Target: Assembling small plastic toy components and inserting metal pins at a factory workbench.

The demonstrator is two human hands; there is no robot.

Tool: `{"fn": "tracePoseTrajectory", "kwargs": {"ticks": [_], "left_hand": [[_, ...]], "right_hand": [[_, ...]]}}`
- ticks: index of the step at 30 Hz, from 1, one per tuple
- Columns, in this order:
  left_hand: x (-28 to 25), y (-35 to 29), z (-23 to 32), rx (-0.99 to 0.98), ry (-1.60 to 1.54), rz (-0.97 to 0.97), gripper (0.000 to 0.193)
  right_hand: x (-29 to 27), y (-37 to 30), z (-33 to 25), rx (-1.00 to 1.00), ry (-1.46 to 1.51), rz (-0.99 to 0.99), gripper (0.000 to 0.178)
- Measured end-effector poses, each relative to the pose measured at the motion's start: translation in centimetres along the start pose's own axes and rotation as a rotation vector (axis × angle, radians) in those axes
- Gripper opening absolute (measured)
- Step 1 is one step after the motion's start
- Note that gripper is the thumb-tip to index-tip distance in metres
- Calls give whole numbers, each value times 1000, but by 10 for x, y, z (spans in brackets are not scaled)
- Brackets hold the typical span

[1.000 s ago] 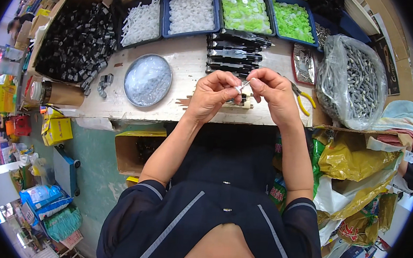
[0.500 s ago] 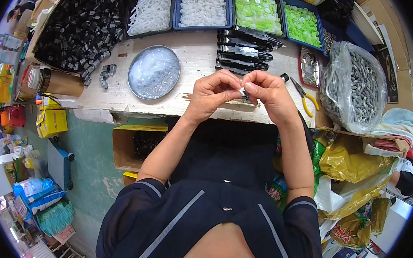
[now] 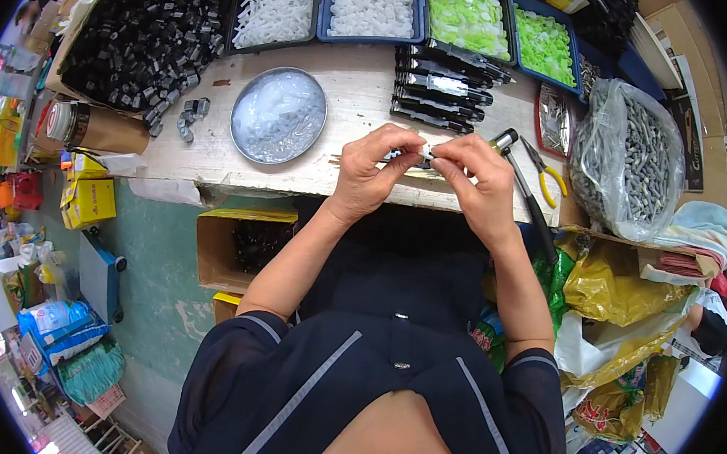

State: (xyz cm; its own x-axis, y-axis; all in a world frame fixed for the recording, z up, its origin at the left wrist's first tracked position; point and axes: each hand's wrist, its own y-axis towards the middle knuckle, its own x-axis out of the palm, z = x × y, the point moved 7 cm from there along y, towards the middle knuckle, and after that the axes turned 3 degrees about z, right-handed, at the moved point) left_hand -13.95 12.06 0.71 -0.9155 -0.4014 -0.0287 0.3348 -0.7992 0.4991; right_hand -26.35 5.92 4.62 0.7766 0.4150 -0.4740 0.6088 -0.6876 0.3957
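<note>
Over the table's front edge, my left hand (image 3: 369, 170) and my right hand (image 3: 483, 185) are close together, with a gap between their fingertips. Both hands are closed in a pinch. Between the fingertips shows a small white piece (image 3: 425, 154), too small to name, and both pinches meet at it. Something dark shows by my left fingers, partly hidden. Just beyond my hands lies a stack of long black parts (image 3: 440, 89). A hammer (image 3: 535, 209) with a black handle lies right of my right hand, beside yellow-handled pliers (image 3: 544, 170).
A round metal dish (image 3: 276, 152) holds clear, wet-looking gel. Trays of white sticks (image 3: 276, 10), white pieces (image 3: 375, 7) and green pieces (image 3: 466, 19) line the back. Black parts fill a carton (image 3: 141, 34) at left; a clear bag (image 3: 630, 153) of grey pieces stands right.
The view has shifted slightly. My right hand's fingers have changed position and spread away from the left hand's, and more of the hammer now shows beside them.
</note>
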Motion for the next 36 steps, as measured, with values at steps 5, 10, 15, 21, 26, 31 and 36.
{"fn": "tracePoseTrajectory", "kwargs": {"ticks": [5, 10, 15, 21, 26, 31, 36], "left_hand": [[-2, 1, 3, 35, 145, 4, 24], [-11, -7, -13, 40, 455, -13, 16], [-3, -16, -25, -12, 535, -65, 14], [0, -18, -32, -20, 541, -64, 12], [1, -17, -31, -22, 533, -76, 13], [2, -16, -32, -10, 544, -91, 12], [5, -12, -29, -70, 614, -89, 15]], "right_hand": [[7, -2, -4, -204, -235, 51, 11], [23, -3, 13, -302, -460, -67, 7], [43, -5, 26, -341, -572, -249, 2], [52, 4, 25, -329, -612, -450, 3], [61, 12, 20, -299, -639, -539, 9], [52, 16, 35, -163, -540, -609, 8], [-27, 28, 43, -197, -346, -127, 6]]}}
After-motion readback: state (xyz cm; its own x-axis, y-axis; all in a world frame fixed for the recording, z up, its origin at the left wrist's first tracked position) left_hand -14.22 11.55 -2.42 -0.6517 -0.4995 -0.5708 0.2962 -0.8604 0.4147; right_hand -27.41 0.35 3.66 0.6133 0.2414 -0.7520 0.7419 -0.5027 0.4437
